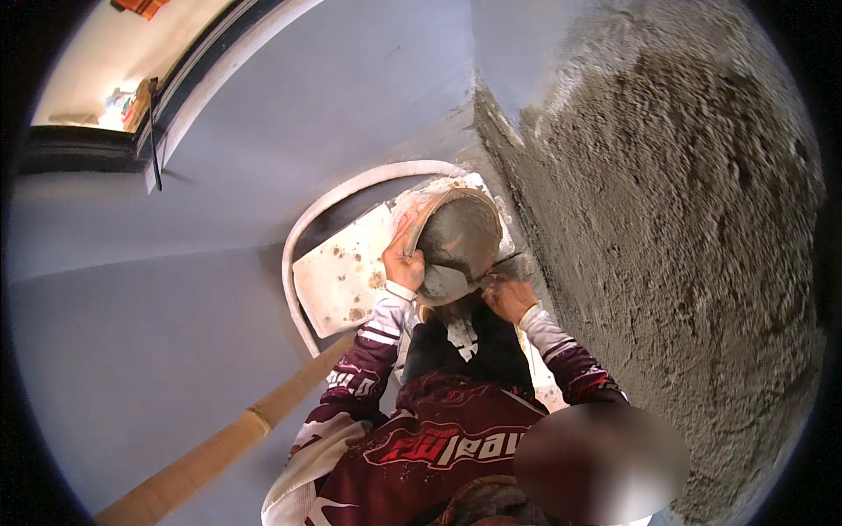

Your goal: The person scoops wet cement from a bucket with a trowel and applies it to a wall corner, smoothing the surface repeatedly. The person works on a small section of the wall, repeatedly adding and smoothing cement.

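Note:
A round bucket with wet grey mortar inside is tilted toward me over a white, mortar-spotted surface. My left hand is closed on its left rim, fingers along the outer side and thumb toward me. By the bucket's lower right edge is my right hand, with its fingers curled in. What those fingers hold, if anything, is hidden under the hand. A smooth, lighter grey patch shows inside the bucket at its near side.
Rough wet plaster covers the wall at right. The white spotted surface has a curved white bar around it. A bamboo pole slants in from lower left. A dark-framed opening is at upper left, in a grey-blue wall.

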`<state>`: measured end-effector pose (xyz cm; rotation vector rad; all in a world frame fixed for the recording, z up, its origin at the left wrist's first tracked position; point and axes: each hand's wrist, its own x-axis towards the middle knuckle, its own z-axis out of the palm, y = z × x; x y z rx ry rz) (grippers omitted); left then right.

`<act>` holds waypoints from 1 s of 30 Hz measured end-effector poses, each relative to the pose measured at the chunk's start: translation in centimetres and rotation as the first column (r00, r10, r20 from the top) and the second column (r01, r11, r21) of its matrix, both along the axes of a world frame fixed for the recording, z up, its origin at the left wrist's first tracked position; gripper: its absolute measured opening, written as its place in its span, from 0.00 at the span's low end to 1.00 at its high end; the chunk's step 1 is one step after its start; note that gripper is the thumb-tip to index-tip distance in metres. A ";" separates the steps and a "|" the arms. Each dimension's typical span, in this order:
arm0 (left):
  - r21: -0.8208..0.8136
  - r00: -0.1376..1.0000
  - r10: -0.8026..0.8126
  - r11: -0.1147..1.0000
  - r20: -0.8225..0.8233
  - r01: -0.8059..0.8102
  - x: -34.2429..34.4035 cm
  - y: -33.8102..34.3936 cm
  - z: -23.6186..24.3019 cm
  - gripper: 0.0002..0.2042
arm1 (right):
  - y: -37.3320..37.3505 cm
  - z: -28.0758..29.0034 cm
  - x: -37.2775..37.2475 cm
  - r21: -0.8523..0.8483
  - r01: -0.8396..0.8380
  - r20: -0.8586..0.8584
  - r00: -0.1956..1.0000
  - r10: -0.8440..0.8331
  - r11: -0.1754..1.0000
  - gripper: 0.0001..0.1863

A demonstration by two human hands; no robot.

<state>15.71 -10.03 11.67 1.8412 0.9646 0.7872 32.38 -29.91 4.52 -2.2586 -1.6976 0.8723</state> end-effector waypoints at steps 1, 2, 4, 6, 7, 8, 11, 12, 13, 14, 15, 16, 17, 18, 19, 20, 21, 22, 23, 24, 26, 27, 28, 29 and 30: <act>-0.001 1.000 -0.002 1.000 -0.019 0.002 -0.1 0.3 -0.1 0.33 | 0.1 -1.6 -1.0 0.102 0.004 -0.087 0.996 0.005 0.995 0.18; 0.001 0.997 0.039 0.999 -0.071 -0.039 -1.5 0.5 -0.7 0.33 | 0.9 0.9 -2.5 0.157 0.039 -0.232 0.973 -0.002 0.987 0.23; -0.042 0.995 0.072 0.996 -0.070 -0.075 -2.4 1.2 -1.7 0.33 | 0.8 -0.4 -3.6 0.133 0.040 -0.291 0.957 0.000 0.990 0.25; -0.070 0.989 0.129 0.989 -0.070 -0.134 -2.5 1.8 -3.2 0.32 | 0.6 -3.5 -4.5 0.096 0.062 -0.420 0.907 -0.016 0.993 0.28; -0.110 0.987 0.151 0.982 -0.052 -0.156 -2.9 1.9 -3.7 0.31 | -0.3 -4.9 -5.0 0.064 0.134 -0.490 0.867 -0.086 0.989 0.28; -0.152 0.984 0.176 0.972 -0.039 -0.180 -3.5 1.9 -3.9 0.31 | -0.4 -4.7 -5.7 0.024 0.200 -0.558 0.815 -0.153 0.979 0.28; -0.191 0.972 0.233 0.956 0.025 -0.224 -5.6 2.6 -4.7 0.27 | -0.1 -4.2 -6.5 -0.045 0.315 -0.567 0.773 -0.284 0.948 0.28; -0.215 0.965 0.264 0.943 0.011 -0.255 -5.6 2.3 -4.2 0.26 | -0.3 -4.7 -6.2 -0.031 0.331 -0.534 0.792 -0.295 0.943 0.27; -0.239 0.955 0.296 0.927 -0.004 -0.288 -5.7 2.1 -3.8 0.26 | -0.4 -5.1 -5.9 -0.016 0.343 -0.499 0.811 -0.305 0.939 0.26; -0.259 0.947 0.319 0.911 -0.045 -0.320 -6.4 2.3 -4.3 0.27 | -0.2 -4.1 -5.7 0.012 0.456 -0.638 0.689 -0.345 0.890 0.23; -0.237 0.942 0.333 0.913 -0.032 -0.331 -7.2 2.6 -5.1 0.27 | -0.4 -5.3 -5.7 0.072 0.505 -0.617 0.700 -0.360 0.860 0.22; -0.214 0.936 0.350 0.913 -0.019 -0.346 -8.0 2.8 -5.9 0.28 | -1.0 -7.2 -5.6 0.134 0.547 -0.596 0.711 -0.374 0.827 0.21; -0.201 0.931 0.365 0.912 -0.006 -0.358 -9.1 3.4 -6.7 0.28 | -1.4 -8.4 -5.6 0.192 0.584 -0.569 0.721 -0.395 0.789 0.20; -0.160 0.932 0.362 0.922 0.025 -0.353 -9.2 3.5 -6.6 0.29 | -1.7 -8.8 -5.1 -0.025 0.666 -0.639 0.563 -0.524 0.746 0.20; -0.118 0.932 0.358 0.929 0.058 -0.350 -9.3 3.8 -6.5 0.31 | -2.2 -9.2 -4.2 -0.166 0.712 -0.661 0.434 -0.613 0.683 0.20; -0.123 0.938 0.343 0.934 0.044 -0.336 -9.8 3.9 -6.4 0.31 | -2.8 -10.8 -3.5 -0.082 0.765 -0.684 0.423 -0.594 0.639 0.19; -0.126 0.943 0.330 0.938 0.030 -0.324 -10.9 4.4 -6.7 0.31 | -2.6 -11.9 -3.0 0.001 0.809 -0.709 0.416 -0.570 0.588 0.19; -0.074 0.942 0.336 0.940 0.009 -0.334 -11.5 4.8 -7.1 0.31 | -3.0 -12.8 -2.1 -0.115 0.821 -0.612 0.385 -0.691 0.560 0.19; -0.067 0.946 0.324 0.943 -0.024 -0.325 -11.4 5.1 -7.3 0.31 | -5.2 -17.3 -0.3 0.025 0.852 -0.571 0.441 -0.693 0.522 0.18; -0.048 0.937 0.347 0.936 -0.035 -0.348 -12.0 5.4 -7.7 0.31 | -5.9 -19.5 0.5 0.065 0.864 -0.574 0.441 -0.690 0.499 0.18; -0.037 0.916 0.394 0.917 -0.078 -0.398 -13.9 5.4 -8.9 0.30 | -6.2 -22.0 1.5 -0.026 0.896 -0.521 0.366 -0.771 0.443 0.18; -0.047 0.915 0.393 0.916 -0.087 -0.398 -14.2 5.4 -9.9 0.29 | -7.1 -24.0 2.7 -0.011 0.921 -0.605 0.304 -0.736 0.389 0.18; -0.060 0.909 0.408 0.908 -0.092 -0.414 -14.3 5.3 -10.8 0.28 | -7.7 -26.3 4.4 0.081 0.911 -0.606 0.367 -0.706 0.404 0.17; -0.064 0.905 0.415 0.904 -0.098 -0.422 -14.7 5.0 -11.6 0.27 | -8.5 -28.5 5.2 0.154 0.894 -0.602 0.423 -0.678 0.421 0.16; -0.050 0.897 0.425 0.900 -0.119 -0.433 -15.7 4.7 -12.2 0.27 | -7.8 -28.8 5.1 0.091 0.899 -0.564 0.401 -0.722 0.428 0.14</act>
